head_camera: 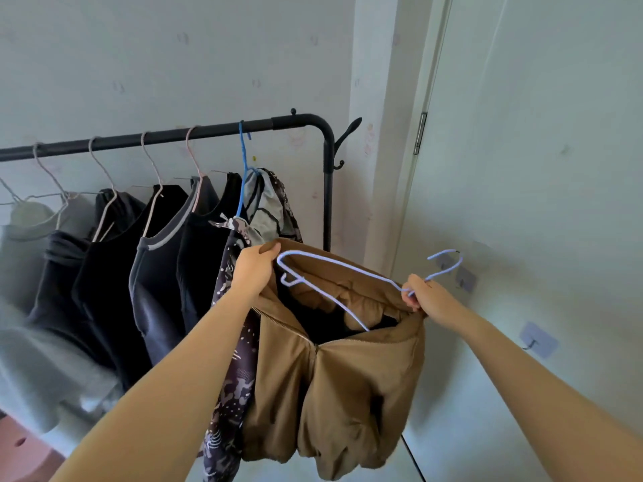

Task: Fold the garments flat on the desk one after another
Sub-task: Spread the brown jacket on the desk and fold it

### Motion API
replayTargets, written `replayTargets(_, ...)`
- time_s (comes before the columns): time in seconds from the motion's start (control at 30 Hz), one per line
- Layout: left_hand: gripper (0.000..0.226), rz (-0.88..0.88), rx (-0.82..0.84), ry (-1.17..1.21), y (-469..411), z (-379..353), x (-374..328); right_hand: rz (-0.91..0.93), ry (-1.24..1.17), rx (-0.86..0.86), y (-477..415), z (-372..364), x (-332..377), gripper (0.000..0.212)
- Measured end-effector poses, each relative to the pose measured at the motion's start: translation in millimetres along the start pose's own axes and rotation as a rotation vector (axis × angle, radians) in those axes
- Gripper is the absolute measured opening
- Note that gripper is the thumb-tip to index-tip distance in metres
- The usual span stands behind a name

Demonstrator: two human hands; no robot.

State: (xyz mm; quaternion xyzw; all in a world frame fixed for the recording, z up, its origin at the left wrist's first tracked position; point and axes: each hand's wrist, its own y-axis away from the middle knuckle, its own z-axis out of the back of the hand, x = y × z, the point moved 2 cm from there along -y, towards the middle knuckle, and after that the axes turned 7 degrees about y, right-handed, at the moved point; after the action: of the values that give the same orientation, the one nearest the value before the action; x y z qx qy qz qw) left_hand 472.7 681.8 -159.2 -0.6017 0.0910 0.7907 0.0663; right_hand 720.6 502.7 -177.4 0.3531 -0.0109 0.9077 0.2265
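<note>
The left hand point(255, 269) grips the jacket point(348, 387) at one shoulder edge, fingers curled over the brown fabric. The right hand point(422, 293) pinches the pale wire hanger point(348, 269) at its neck, just below the hook. It also touches the collar on that side, but whether it holds cloth there cannot be told.

Position of the work: the jacket hangs in the air between both hands, zip partly open, hem downward, just beside the patterned garment point(236, 377) at the near end of the rack point(208, 132). One hanger arm lies above the open collar; the other dips inside. The desk is not in view.

Step in hand, as judged: free the hanger from the jacket.

1. Keep the left grip firm so the jacket's weight rests there.
2. Tilt the hanger with the right hand so the buried arm slides up through the neck opening, not against the lining.
3. Watch the small notch at the arm's end; it may snag the collar.
4. Keep the hem clear of the patterned garment.

The dark clothes point(104, 273) on the rack likely follow in turn.
</note>
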Motion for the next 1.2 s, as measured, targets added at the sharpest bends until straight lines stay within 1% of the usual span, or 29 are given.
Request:
replayTargets(0.1,0.030,0.061,0.016,0.091,-3,7,-6,0.017,-0.113,-0.021,-8,3,14,0.033)
replayTargets(0.2,0.037,0.100,0.027,0.116,-3,1,-11,0.073,-0.265,-0.094,-18,9,40,0.036)
replayTargets(0.27,0.029,0.130,0.026,0.189,0,-8,-9,0.116,-0.349,-0.174,-24,15,64,0.033)
replayTargets(0.33,0.025,0.129,0.028,0.248,-3,-15,0,0.145,-0.368,-0.243,-30,22,90,0.031)
replayTargets(0.4,0.028,0.147,0.061,0.289,-4,-21,5,0.204,-0.283,-0.303,-35,30,116,0.036)
replayTargets(0.47,0.030,0.174,0.064,0.360,2,-21,1,0.259,-0.138,-0.377,-39,40,138,0.046)
replayTargets(0.53,0.024,0.208,0.055,0.433,3,-17,0,0.312,0.026,-0.484,-39,48,160,0.049)
replayTargets(0.6,0.020,0.226,0.052,0.500,1,-12,-1,0.309,0.179,-0.579,-41,54,178,0.050)
replayTargets(0.67,0.018,0.226,0.058,0.535,3,-7,-4,0.279,0.342,-0.626,-45,59,192,0.046)
replayTargets(0.73,0.020,0.208,0.066,0.546,5,-2,-6,0.247,0.467,-0.600,-54,61,202,0.039)
replayTargets(0.8,0.023,0.174,0.063,0.531,4,3,-8,0.217,0.502,-0.525,-66,58,208,0.028)
replayTargets(0.87,0.023,0.158,0.054,0.524,-1,9,-9,0.194,0.454,-0.401,-81,50,216,0.019)
replayTargets(0.97,0.017,0.192,0.044,0.549,-9,17,-12,0.121,0.372,-0.217,-109,34,230,0.023)
replayTargets(1.0,0.017,0.204,0.046,0.560,-12,19,-12,0.085,0.353,-0.166,-120,29,235,0.019)
replayTargets(1.03,0.019,0.212,0.045,0.570,-14,21,-13,0.063,0.354,-0.122,-129,25,240,0.007)
replayTargets(1.07,0.021,0.214,0.043,0.578,-16,24,-13,0.045,0.347,-0.095,-138,22,245,0.011)
replayTargets(1.1,0.022,0.208,0.041,0.581,-16,26,-15,0.034,0.352,-0.084,-147,19,250,0.026)
replayTargets(1.13,0.022,0.191,0.044,0.572,-17,28,-16,0.038,0.369,-0.093,-154,17,255,0.035)
replayTargets(1.2,0.024,0.139,0.054,0.533,-14,32,-20,0.055,0.400,-0.135,-166,14,264,0.040)
